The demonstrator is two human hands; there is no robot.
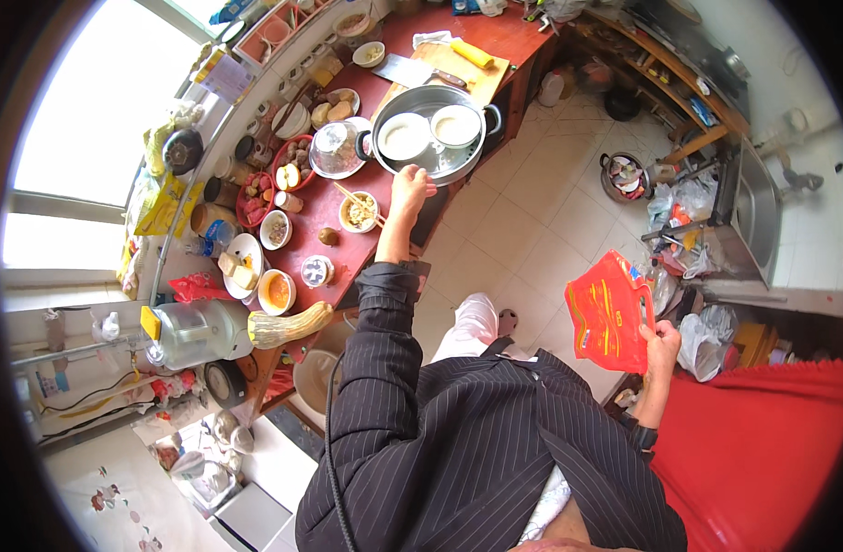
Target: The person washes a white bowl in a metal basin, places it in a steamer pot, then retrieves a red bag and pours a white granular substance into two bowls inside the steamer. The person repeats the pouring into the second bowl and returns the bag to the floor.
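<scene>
My left hand (409, 191) is held at the near rim of a large metal pot (424, 166), its fingers curled together; what they pinch, if anything, I cannot make out. Inside the pot stand two round white bowls, a left bowl (403, 137) and a right bowl (455, 125), each with pale contents. Out to the right, over the floor, my right hand (660, 346) grips a red plastic bag (608, 311) by its edge. Just left of my left wrist sits a small white bowl of chopped food (358, 212) with chopsticks (348, 191) across it.
A cutting board (484, 83) with a cleaver (407, 70) lies behind the pot. Nearer on the red counter are a glass lid (335, 145), a bowl of orange liquid (276, 292) and a long squash (290, 325). A waste bin (625, 177) stands on the tiled floor.
</scene>
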